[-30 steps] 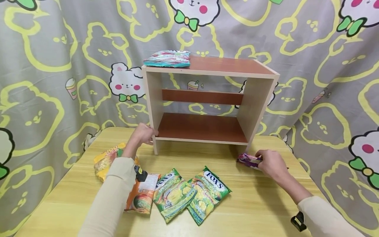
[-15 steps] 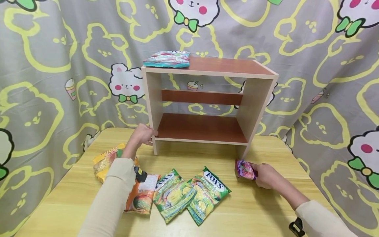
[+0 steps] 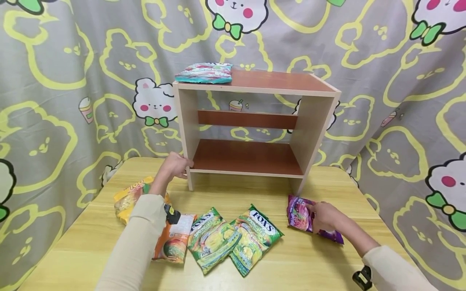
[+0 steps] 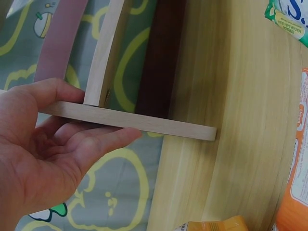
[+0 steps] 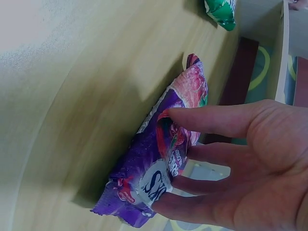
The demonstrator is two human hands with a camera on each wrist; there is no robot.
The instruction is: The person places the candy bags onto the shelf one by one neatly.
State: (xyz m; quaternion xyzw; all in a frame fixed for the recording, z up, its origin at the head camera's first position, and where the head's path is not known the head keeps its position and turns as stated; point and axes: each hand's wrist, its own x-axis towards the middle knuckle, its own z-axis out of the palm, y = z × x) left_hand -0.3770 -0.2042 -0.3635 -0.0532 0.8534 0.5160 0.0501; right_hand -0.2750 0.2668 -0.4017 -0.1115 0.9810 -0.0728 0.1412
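Note:
A wooden two-level shelf [image 3: 247, 155] stands on the table. My left hand [image 3: 176, 164] grips the lower front of its left side panel [image 4: 144, 124], thumb on the inner face and fingers along the outer one. At the shelf's right foot lies a purple bag of Fox's candy [image 3: 302, 216], slightly tilted. My right hand [image 3: 326, 217] is over its middle. In the right wrist view, the right thumb and fingertips pinch the bag's printed face, creasing it under the thumb; the palm hides nothing of its ends.
Two green Fox's bags [image 3: 256, 234] overlap at the front middle. Left of them lie an orange bag [image 3: 175, 240] and a yellow bag [image 3: 131, 198], partly hidden by the left arm. A teal-and-pink bag [image 3: 205, 73] sits on the shelf top. A patterned curtain [image 3: 120, 101] hangs behind.
The right hand has brought the purple bag slightly toward the front and turned it from edge-on to its printed face up. My left hand keeps its place on the shelf.

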